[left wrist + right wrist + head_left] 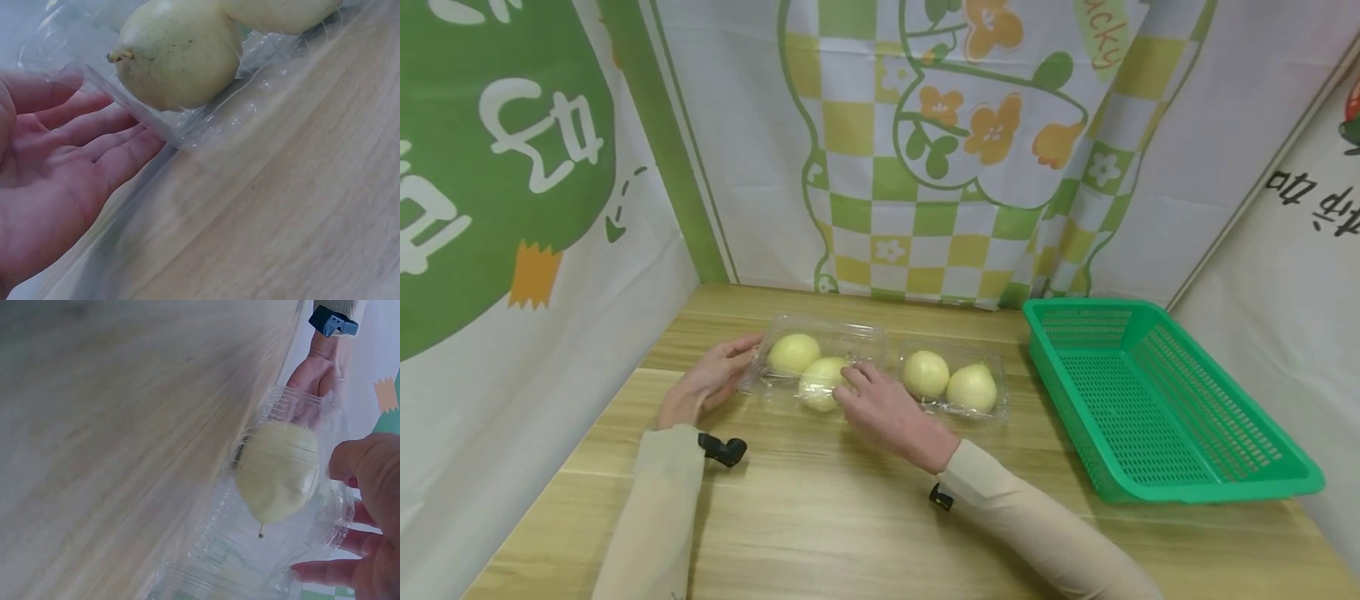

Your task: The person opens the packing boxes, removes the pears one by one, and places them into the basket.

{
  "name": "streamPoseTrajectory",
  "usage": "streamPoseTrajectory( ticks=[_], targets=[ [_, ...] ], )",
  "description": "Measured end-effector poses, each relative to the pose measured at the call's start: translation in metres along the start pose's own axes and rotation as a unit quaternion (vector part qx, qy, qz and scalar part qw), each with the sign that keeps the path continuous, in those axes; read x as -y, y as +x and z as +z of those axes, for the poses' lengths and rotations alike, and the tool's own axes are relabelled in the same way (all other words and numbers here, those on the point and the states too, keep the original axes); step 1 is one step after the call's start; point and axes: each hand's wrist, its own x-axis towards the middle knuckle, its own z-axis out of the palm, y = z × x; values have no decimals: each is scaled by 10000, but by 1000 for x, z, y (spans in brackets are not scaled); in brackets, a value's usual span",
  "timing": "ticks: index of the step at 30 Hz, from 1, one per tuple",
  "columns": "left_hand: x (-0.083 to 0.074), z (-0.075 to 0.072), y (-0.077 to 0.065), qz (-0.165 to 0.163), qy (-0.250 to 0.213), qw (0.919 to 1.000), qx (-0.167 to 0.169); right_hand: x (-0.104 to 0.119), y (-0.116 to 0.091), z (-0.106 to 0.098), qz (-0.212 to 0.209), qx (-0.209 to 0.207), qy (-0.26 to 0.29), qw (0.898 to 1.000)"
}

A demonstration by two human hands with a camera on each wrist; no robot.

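A clear plastic clamshell box (859, 332) lies on the table with two pale yellow pears (794, 354) inside. My left hand (718, 375) is at its left end; in the left wrist view the straight fingers (119, 134) lie along the plastic wall, below a pear with a short stem (178, 56). Over the box's right part is my right hand (887, 412), its fingertips on the plastic beside the nearer pear. The right wrist view shows the right thumb and spread fingers (359, 540) at the box's edge, next to a pear (278, 472).
Just right of my right hand stands a second clear box (951, 350) with two more pears (972, 388). A green perforated plastic basket (1075, 417) sits at the table's right side. Printed fabric (880, 208) hangs behind the wooden table (812, 517), with cloth walls at both sides.
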Motion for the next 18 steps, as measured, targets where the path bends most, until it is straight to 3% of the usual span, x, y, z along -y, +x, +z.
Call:
streamPoseTrajectory(
  ticks=[7, 18],
  targets=[
    [1, -5, -4, 6, 214, 9994, 262, 0, 0, 3, 53, -151, 90, 9998],
    [-5, -5, -9, -170, 376, 9989, 243, 0, 0, 6, 46, -601, 117, 9981]
  ],
)
